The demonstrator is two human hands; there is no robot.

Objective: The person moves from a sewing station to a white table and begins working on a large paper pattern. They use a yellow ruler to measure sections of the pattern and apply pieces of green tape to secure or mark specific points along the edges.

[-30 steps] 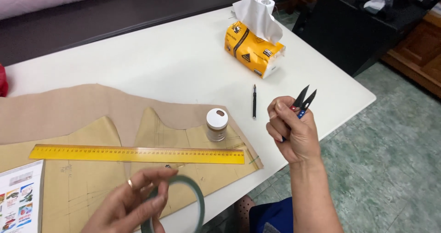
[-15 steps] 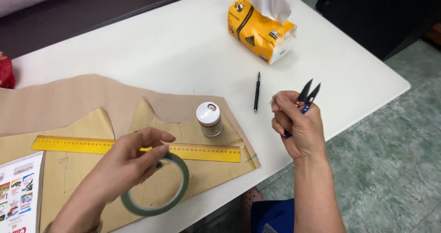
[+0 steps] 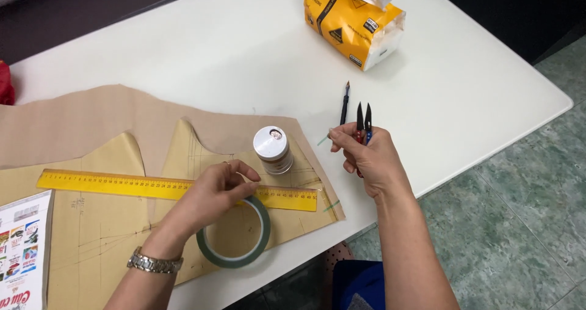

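**Tape roll and snips held over a paper pattern**

A white table (image 3: 183, 47) carries everything, its near edge running in front of the person. Tan fabric (image 3: 91, 117) spreads along the left part of the table, and a yellowish paper pattern (image 3: 110, 230) with pencil lines lies on top of it, reaching the near edge. A long yellow ruler (image 3: 122, 185) lies flat across the pattern. At the far edge sits a yellow tissue pack (image 3: 351, 26). A printed leaflet (image 3: 21, 249) lies at the near left corner.

The left hand (image 3: 210, 197), a metal watch (image 3: 154, 263) on its wrist, grasps the top of a green tape roll (image 3: 235, 237) that rests on the pattern near the table's near edge, just below the ruler. The right hand (image 3: 366, 160) is clenched around small thread snips (image 3: 364, 117), blades pointing up, over the table's near right part; a thin green strip seems pinched at its fingertips. A small white-lidded jar (image 3: 272, 149) stands on the pattern between the hands. A black pen (image 3: 345, 102) lies on the table just beyond the snips.
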